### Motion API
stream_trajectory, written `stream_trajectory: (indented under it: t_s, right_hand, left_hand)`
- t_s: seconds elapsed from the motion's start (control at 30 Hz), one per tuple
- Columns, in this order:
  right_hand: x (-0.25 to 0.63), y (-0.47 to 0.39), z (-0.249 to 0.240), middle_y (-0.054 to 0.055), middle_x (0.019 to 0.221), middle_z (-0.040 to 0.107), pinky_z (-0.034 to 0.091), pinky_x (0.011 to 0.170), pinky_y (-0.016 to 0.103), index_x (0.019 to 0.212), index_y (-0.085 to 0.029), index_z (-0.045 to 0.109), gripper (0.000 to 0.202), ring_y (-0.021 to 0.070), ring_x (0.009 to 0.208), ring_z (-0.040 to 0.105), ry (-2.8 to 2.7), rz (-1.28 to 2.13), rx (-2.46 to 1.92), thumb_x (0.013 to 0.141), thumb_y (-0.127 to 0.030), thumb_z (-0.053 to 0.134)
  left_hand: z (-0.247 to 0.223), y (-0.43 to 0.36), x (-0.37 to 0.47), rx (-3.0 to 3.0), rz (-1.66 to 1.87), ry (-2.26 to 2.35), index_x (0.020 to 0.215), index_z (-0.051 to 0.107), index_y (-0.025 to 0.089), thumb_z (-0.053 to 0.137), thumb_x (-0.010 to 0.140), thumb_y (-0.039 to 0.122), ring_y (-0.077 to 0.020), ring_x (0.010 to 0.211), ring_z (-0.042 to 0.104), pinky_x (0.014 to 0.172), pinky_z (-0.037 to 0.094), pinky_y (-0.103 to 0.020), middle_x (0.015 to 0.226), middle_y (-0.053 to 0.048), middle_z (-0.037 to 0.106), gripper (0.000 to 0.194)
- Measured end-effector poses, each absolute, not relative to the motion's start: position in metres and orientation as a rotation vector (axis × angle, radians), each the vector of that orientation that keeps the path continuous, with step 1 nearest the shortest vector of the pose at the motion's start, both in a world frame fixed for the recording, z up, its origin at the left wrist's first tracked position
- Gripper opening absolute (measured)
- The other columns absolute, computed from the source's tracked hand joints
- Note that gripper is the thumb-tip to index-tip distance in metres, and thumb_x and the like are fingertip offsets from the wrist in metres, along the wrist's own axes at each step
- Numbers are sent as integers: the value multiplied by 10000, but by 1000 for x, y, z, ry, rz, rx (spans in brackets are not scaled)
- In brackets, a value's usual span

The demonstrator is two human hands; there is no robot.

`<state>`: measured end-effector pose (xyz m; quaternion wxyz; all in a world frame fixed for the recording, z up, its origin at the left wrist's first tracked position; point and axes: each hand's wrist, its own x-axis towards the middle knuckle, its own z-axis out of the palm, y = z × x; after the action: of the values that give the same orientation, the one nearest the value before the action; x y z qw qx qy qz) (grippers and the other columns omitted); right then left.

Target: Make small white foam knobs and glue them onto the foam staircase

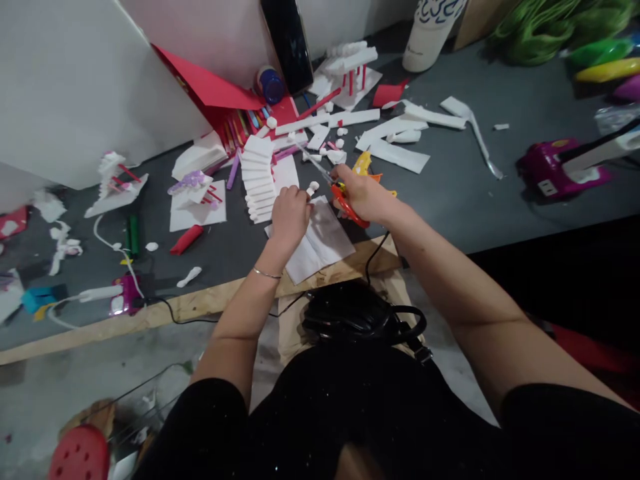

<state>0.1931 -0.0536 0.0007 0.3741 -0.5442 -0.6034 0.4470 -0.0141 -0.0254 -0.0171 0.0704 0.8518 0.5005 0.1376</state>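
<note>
My right hand (365, 197) is closed round the orange handles of a pair of scissors (351, 208), whose metal blades point up and left over the table. My left hand (291, 217) is closed, fingers curled down at the edge of a creased white sheet (325, 240). By its fingertips lies a small white lump (313, 189); whether they grip it is hidden. Left of that hand stands a curved row of folded white paper strips (257, 177), like a small staircase. A yellow crumpled piece (363, 163) shows just behind my right hand.
White paper strips (400, 153) and scraps are scattered beyond my hands. Small paper models (350, 80) stand at the back and left. A phone (287, 43) leans on the wall, a white cup (430, 40) near it. Purple glue guns (560, 170) lie at both sides, with cords.
</note>
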Motion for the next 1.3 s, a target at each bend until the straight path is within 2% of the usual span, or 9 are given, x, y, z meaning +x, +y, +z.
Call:
stream_trajectory:
  t_s: [0.13, 0.23, 0.33, 0.47, 0.7, 0.97, 1.07, 1.2, 1.3]
  right_hand:
    - [195, -52, 0, -21, 629, 485, 449, 677, 299, 942, -240, 558, 298, 206, 682, 569, -1560, 1079, -1416, 801, -153, 805]
    - [196, -48, -4, -32, 600, 467, 479, 665, 313, 925, -252, 556, 310, 194, 634, 541, -1515, 1109, -1372, 788, -202, 830]
    - [193, -40, -9, -58, 576, 484, 501, 592, 289, 957, -264, 548, 301, 164, 567, 554, -1501, 1151, -1297, 807, -237, 807]
    - [188, -32, -5, -92, 574, 555, 422, 449, 209, 1003, -267, 488, 412, 113, 456, 558, -1391, 1353, -1236, 804, -304, 847]
    - [183, -27, 19, -135, 550, 510, 364, 420, 170, 1001, -259, 448, 506, 71, 435, 540, -1299, 1475, -1260, 798, -428, 880]
    - [177, 3, 16, -93, 657, 599, 327, 364, 181, 973, -285, 512, 524, 61, 442, 464, -1259, 1440, -1194, 668, -323, 937]
    - [177, 5, 16, -92, 684, 590, 323, 365, 181, 1003, -286, 516, 513, 54, 454, 428, -1257, 1474, -1157, 682, -318, 915]
    - [175, -1, 20, -76, 729, 606, 413, 413, 212, 1065, -282, 530, 560, 72, 506, 478, -1268, 1500, -1131, 671, -347, 923]
    - [175, -7, 22, -65, 729, 614, 428, 433, 225, 1060, -283, 544, 533, 86, 534, 501, -1286, 1476, -1132, 693, -380, 917]
  left_hand:
    - [-19, -20, -15, 2425, 369, 1521, 858, 673, 208, 656, 900, 154, -315, 1013, 610, 849, 485, -436, 965, -128, 677, 70]
    - [-19, -20, -19, 2383, 509, 1455, 851, 666, 227, 670, 904, 164, -280, 965, 609, 856, 482, -424, 925, -90, 674, 82]
    - [-20, -21, -23, 2386, 684, 1401, 870, 671, 242, 664, 941, 208, -253, 958, 610, 893, 479, -417, 934, -64, 675, 79]
    - [-22, -25, -28, 2385, 874, 1372, 886, 691, 244, 663, 972, 265, -239, 976, 613, 904, 482, -406, 970, -54, 675, 93]
    - [-23, -29, -30, 2325, 1091, 1374, 891, 727, 241, 658, 985, 297, -219, 928, 614, 866, 500, -380, 918, -41, 653, 130]
    - [-18, -24, -36, 2351, 1293, 1474, 877, 710, 245, 562, 1033, 432, -240, 962, 617, 903, 514, -419, 948, -70, 647, 285]
    - [-14, -20, -37, 2356, 1291, 1466, 912, 700, 243, 521, 1047, 483, -253, 1040, 630, 973, 516, -441, 1008, -84, 675, 328]
    - [-9, -9, -33, 2321, 1157, 1375, 1055, 715, 250, 562, 1024, 538, -260, 1150, 641, 1051, 508, -449, 1141, -98, 717, 327]
    - [-7, -2, -27, 2231, 1096, 1294, 1022, 734, 247, 615, 1008, 517, -235, 1063, 683, 989, 536, -414, 1063, -71, 756, 296]
